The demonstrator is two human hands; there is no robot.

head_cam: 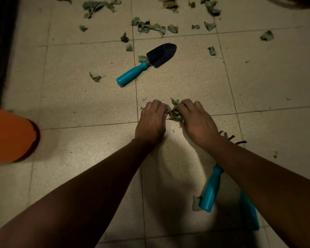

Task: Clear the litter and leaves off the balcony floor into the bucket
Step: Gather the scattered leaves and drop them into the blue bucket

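A small heap of dry green leaves (pixel 174 113) lies on the tiled floor (pixel 79 97) in the middle of the view. My left hand (pixel 151 122) and my right hand (pixel 195 122) curl around it from either side, fingers bent over the leaves. More dry leaves (pixel 150 26) are scattered across the far tiles. The orange bucket (pixel 9 135) stands at the left edge, partly out of view.
A trowel with a black blade and teal handle (pixel 147 64) lies beyond my hands. A second teal-handled tool (pixel 211 190) lies under my right forearm, its dark prongs showing by the wrist, a single leaf (pixel 196 204) beside it. A dark frame (pixel 0 51) borders the far left.
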